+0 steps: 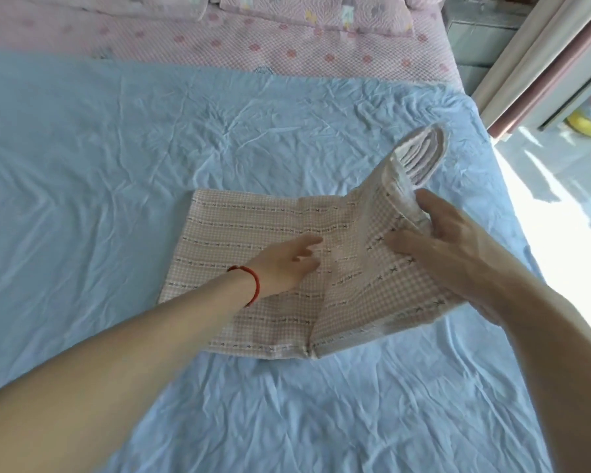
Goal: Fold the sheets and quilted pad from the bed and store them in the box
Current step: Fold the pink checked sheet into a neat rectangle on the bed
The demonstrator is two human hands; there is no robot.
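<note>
A folded pink checked sheet (253, 227) with rows of small dark marks lies in the middle of the bed on a wrinkled light blue sheet (116, 148). My left hand (287, 264), with a red string at the wrist, presses flat on the checked sheet's middle. My right hand (434, 244) grips the sheet's layered right end and holds it lifted off the bed, so the stacked edges show. A pink quilted pad (287, 39) with flower prints lies across the far end of the bed. No box is in view.
The bed's right edge runs beside a sunlit floor (560, 206). Curtains (533, 52) hang at the upper right, with a yellow object (587, 124) beyond a glass door. Pink pillows (287, 8) lie at the head of the bed.
</note>
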